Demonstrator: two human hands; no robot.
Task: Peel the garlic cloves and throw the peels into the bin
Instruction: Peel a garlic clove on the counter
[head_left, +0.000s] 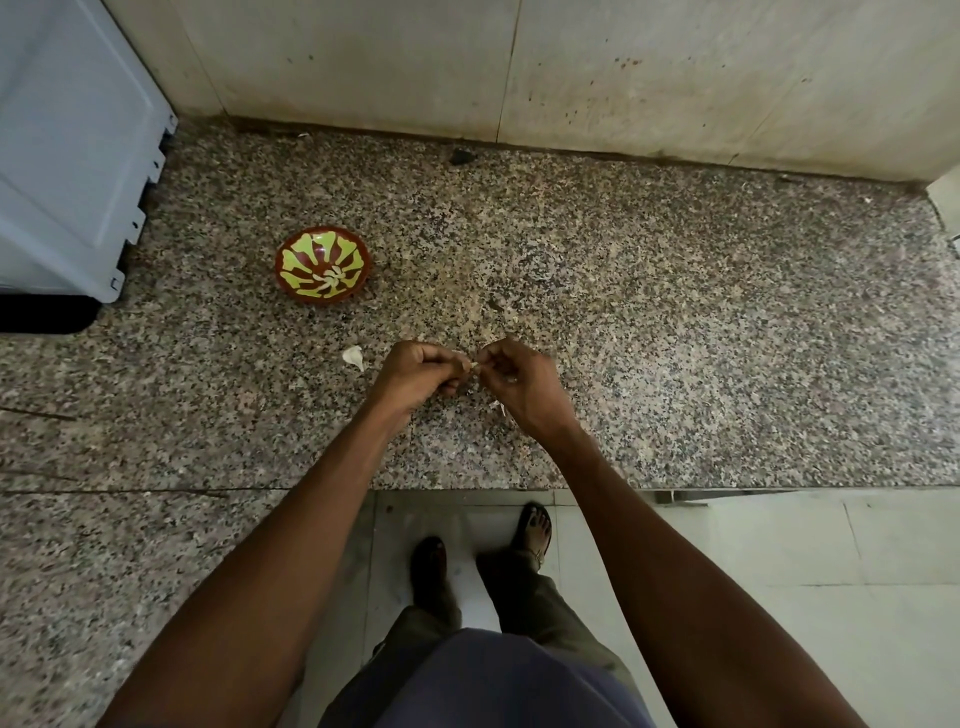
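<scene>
My left hand (418, 371) and my right hand (519, 382) meet above the speckled granite counter (675, 332), fingers curled, both pinching one small garlic clove (474, 365) between them. Most of the clove is hidden by the fingertips. A red bowl with a yellow-green pattern (323, 268) stands to the upper left and holds several pale peeled cloves (328, 280). A whole unpeeled clove (354, 357) lies on the counter just left of my left hand. Thin peel scraps (500, 408) lie under my right hand. No bin is in view.
A white appliance (67, 156) stands at the counter's left end. A tiled wall (519, 67) backs the counter, with a small dark lump (461, 156) at its foot. Below the counter edge are pale floor tiles (779, 571) and my feet in sandals.
</scene>
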